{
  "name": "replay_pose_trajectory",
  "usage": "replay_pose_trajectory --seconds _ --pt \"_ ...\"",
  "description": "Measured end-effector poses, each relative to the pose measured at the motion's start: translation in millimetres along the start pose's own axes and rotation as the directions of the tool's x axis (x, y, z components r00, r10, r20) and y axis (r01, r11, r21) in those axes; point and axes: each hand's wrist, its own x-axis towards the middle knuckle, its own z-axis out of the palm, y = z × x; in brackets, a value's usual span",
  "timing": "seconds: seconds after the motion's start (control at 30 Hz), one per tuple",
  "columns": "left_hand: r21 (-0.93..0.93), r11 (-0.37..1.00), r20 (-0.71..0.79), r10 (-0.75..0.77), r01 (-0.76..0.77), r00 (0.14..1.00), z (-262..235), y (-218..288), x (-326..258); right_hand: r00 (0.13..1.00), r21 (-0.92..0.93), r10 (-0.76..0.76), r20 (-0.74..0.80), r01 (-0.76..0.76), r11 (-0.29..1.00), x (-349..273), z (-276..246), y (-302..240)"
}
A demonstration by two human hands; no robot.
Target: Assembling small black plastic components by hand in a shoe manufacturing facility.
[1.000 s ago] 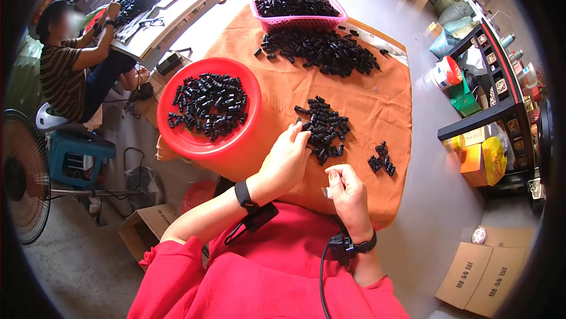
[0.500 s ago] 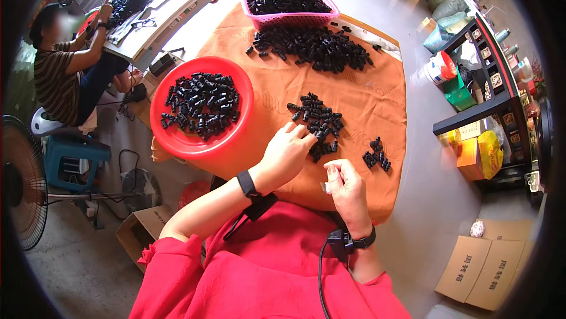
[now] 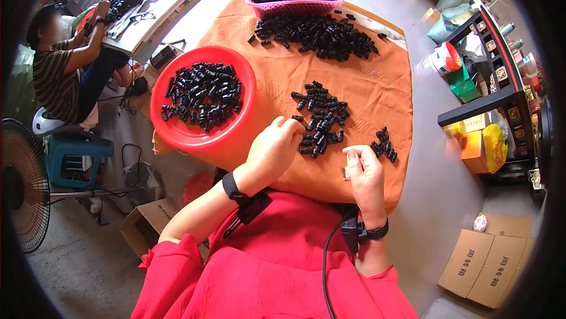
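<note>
Small black cylindrical parts [image 3: 323, 119] lie in a loose heap on the orange cloth in front of me. At the heap's left edge is my left hand [image 3: 270, 151], its thumb and fingers pinched together. One black part shows right by these fingertips; whether they grip it I cannot tell. My right hand [image 3: 367, 178] is closed, held low over the cloth's near side, and a small pale, shiny piece [image 3: 346, 173] pokes out under its fingers. A smaller cluster of black parts [image 3: 384, 145] lies just beyond that hand.
A red basin [image 3: 248, 104] with black parts stands left of the heap. Farther back, a pink basket [image 3: 282, 8] full of them sits behind a big pile [image 3: 318, 37]. Another person [image 3: 62, 77] works at a table on the left. A fan [image 3: 22, 183] and cardboard boxes [image 3: 486, 263] flank me.
My left hand has drawn back a little to the left, off the heap. The right hand stays closed on the pale piece. The view has shifted slightly.
</note>
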Motion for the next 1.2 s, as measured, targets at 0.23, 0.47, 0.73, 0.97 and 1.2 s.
replay_pose_trajectory --seconds 0.23,0.47,0.73,0.97,1.2 --pt "0.190 0.982 0.156 -0.035 0.005 0.987 13.7 11.8 -11.9 1.000 -0.001 0.004 -0.003 -0.004 1.000 -0.6 5.6 -0.8" --pt "0.224 0.972 0.148 0.035 -0.068 0.988 15.8 4.6 -15.8 1.000 -0.049 -0.015 0.007 0.015 0.999 -1.6 5.2 -3.5" --pt "-0.512 0.317 0.772 -0.238 0.799 0.589 -31.7 22.8 -13.3 0.980 0.099 0.068 0.189 -0.088 0.991 -8.6 7.6 -14.3" --pt "-0.640 0.062 0.760 -0.094 0.766 0.642 -24.7 22.1 -33.3 0.963 -0.015 -0.029 0.269 0.035 0.999 -16.8 12.7 -22.0" --pt "-0.642 -0.102 0.766 -0.040 0.760 0.641 -27.9 23.8 -41.0 0.958 0.087 -0.029 0.286 0.004 0.996 -19.3 11.4 -22.1"
